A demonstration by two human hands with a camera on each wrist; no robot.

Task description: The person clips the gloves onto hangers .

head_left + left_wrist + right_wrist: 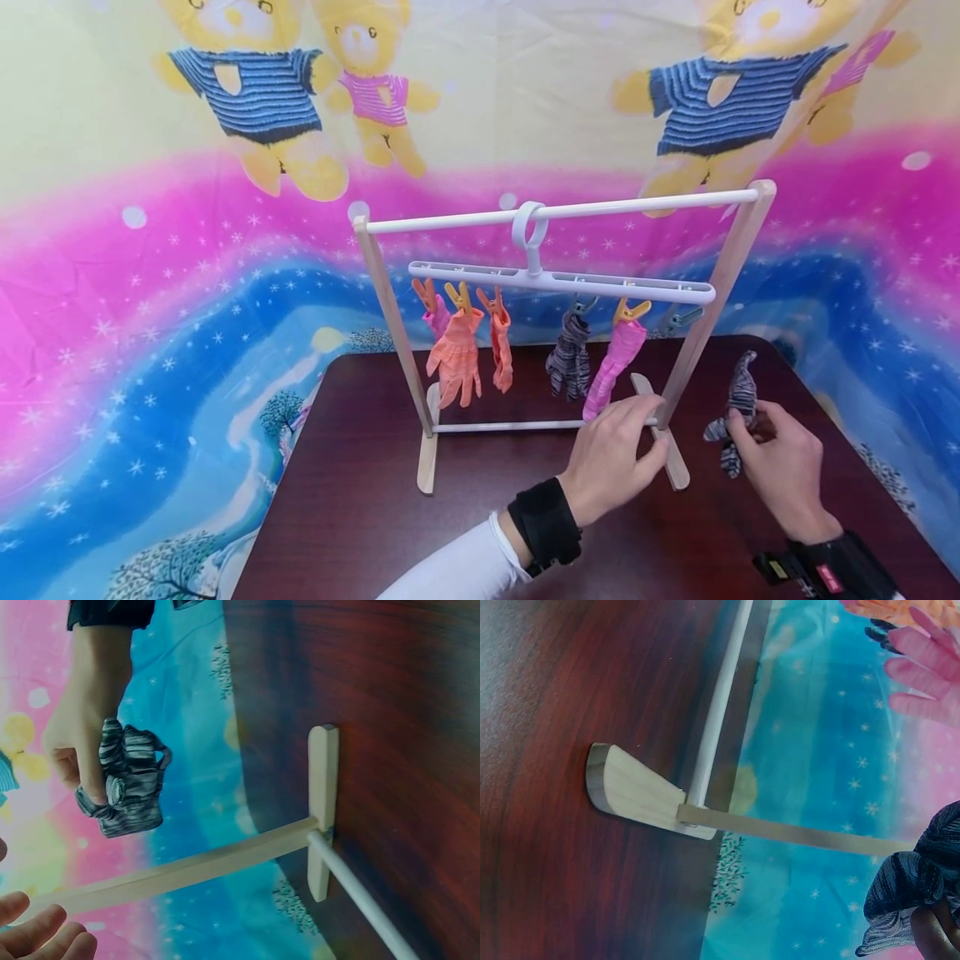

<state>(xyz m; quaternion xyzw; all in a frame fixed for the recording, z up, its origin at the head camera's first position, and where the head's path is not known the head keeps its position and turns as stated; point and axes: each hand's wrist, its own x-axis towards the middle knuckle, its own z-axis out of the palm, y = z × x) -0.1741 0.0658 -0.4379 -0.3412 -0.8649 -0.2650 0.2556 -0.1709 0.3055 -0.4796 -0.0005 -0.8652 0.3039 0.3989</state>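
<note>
My right hand (783, 467) pinches a small black-and-grey striped knit glove (742, 387) above the table, to the right of the wooden drying rack. The same glove (139, 780) shows in the left wrist view, bunched in the fingers. My left hand (611, 454) is held in front of the rack's right post (716, 292), fingers loosely bent around nothing. Nearby, a pink glove (615, 362) hangs from a yellow clip (632, 312) on the white hanger (622, 283). To its right, a teal clip (681, 319) holds nothing.
Another striped glove (570, 354), orange gloves (456, 354) and a partly hidden pink one (437, 318) also hang from clips. The hanger hooks over the top rail (637, 206). The rack's feet (427, 467) stand on a dark red-brown table (345, 517), before a patterned cloth.
</note>
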